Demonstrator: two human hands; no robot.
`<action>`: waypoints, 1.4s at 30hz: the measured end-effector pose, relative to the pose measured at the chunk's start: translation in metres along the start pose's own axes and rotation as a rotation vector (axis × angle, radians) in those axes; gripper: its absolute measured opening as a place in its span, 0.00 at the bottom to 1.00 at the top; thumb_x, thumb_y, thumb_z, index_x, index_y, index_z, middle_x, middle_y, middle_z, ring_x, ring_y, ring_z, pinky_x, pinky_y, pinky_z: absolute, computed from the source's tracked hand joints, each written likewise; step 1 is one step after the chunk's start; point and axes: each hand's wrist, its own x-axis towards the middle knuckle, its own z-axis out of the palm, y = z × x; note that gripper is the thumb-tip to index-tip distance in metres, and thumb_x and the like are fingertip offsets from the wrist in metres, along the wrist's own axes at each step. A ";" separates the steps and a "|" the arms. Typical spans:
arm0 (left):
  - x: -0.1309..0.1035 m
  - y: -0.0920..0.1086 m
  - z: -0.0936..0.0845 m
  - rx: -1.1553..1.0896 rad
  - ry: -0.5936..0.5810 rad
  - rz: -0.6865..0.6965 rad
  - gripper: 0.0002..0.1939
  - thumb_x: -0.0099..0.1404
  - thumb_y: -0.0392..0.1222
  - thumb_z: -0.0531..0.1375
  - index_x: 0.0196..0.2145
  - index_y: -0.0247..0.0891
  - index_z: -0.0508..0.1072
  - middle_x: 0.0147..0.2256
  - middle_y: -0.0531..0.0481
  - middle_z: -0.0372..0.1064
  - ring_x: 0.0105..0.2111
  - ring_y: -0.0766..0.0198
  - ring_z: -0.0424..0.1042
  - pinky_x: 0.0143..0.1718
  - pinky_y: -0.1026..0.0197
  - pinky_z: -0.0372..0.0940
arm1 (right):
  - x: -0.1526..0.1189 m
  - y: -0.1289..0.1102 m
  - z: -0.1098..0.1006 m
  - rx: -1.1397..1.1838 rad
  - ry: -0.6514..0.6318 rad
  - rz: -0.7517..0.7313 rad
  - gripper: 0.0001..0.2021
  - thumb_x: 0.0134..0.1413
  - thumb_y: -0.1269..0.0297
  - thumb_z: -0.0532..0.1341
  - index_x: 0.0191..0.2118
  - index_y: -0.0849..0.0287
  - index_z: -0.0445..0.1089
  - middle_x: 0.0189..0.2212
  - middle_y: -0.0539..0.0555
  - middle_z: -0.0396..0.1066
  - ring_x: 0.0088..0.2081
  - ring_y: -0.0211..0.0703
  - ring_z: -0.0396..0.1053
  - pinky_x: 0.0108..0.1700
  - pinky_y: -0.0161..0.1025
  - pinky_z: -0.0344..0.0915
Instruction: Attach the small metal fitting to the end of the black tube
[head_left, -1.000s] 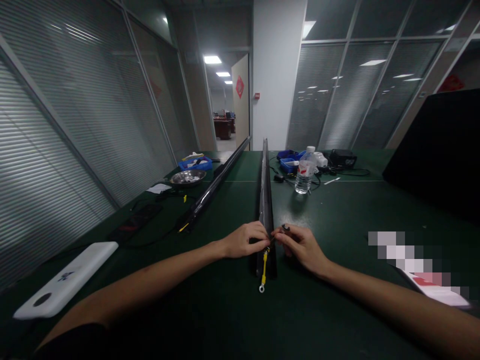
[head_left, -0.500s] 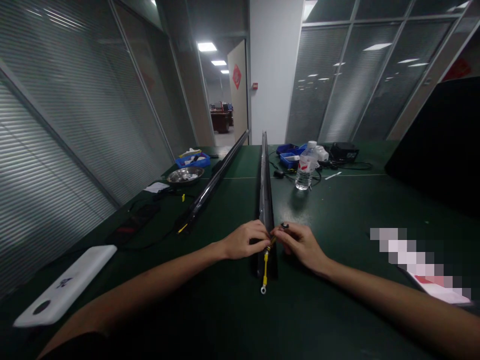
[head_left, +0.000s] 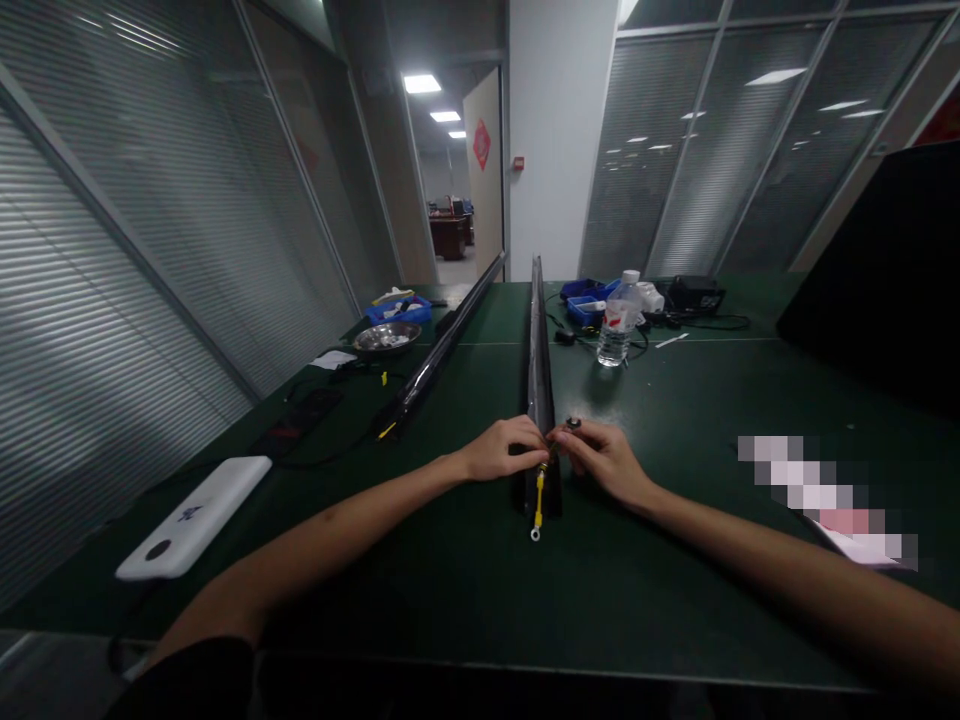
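A long black strip (head_left: 538,365), glossy as if wrapped in plastic film, runs away from me along the table. At its near end, a short yellow cable (head_left: 539,492) with a metal ring terminal (head_left: 535,535) points toward me. My left hand (head_left: 508,450) is closed over the strip from the left, thumb and fingers pinched at the cable's upper end. Close beside it, my right hand (head_left: 606,462) is closed in a pinch, its fingertips meeting the left ones. What the right fingertips grip is too small to name. A small dark round piece (head_left: 574,423) shows at its index finger.
Left of the hands lie a second black strip (head_left: 442,355), a white oblong device (head_left: 196,515), a metal bowl (head_left: 388,338) and a blue tray (head_left: 400,312). On the right are a water bottle (head_left: 616,325), blue bins (head_left: 586,309) and a black screen-like panel (head_left: 885,270).
The camera view has shifted, so the table's near edge now shows and everything sits a little higher and mostly farther right. Both hands keep their pinch at the strip's near end.
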 end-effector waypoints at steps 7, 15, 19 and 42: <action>0.000 0.005 -0.003 -0.014 -0.028 -0.031 0.12 0.76 0.44 0.60 0.41 0.35 0.80 0.40 0.45 0.77 0.46 0.57 0.71 0.53 0.56 0.64 | 0.000 0.000 -0.001 -0.019 -0.031 -0.026 0.19 0.68 0.48 0.62 0.40 0.61 0.79 0.27 0.49 0.69 0.23 0.36 0.65 0.25 0.33 0.62; -0.002 0.000 0.000 -0.015 -0.011 -0.045 0.09 0.74 0.42 0.61 0.43 0.35 0.81 0.41 0.45 0.78 0.48 0.57 0.72 0.54 0.56 0.63 | -0.003 -0.001 -0.004 -0.056 -0.059 -0.029 0.19 0.71 0.49 0.60 0.47 0.59 0.80 0.31 0.52 0.72 0.25 0.38 0.67 0.27 0.35 0.65; -0.004 0.000 0.001 -0.025 0.001 -0.062 0.09 0.74 0.42 0.61 0.43 0.35 0.81 0.41 0.45 0.78 0.47 0.57 0.72 0.53 0.56 0.64 | -0.004 -0.002 -0.005 -0.069 -0.053 -0.023 0.18 0.72 0.51 0.59 0.49 0.59 0.79 0.33 0.53 0.73 0.25 0.38 0.68 0.27 0.35 0.66; 0.001 0.012 -0.008 -0.085 -0.056 -0.117 0.11 0.78 0.38 0.56 0.40 0.34 0.77 0.38 0.45 0.74 0.47 0.57 0.68 0.51 0.56 0.65 | -0.001 -0.011 -0.004 -0.146 -0.042 -0.017 0.13 0.76 0.60 0.56 0.49 0.58 0.77 0.32 0.53 0.74 0.28 0.41 0.71 0.35 0.37 0.69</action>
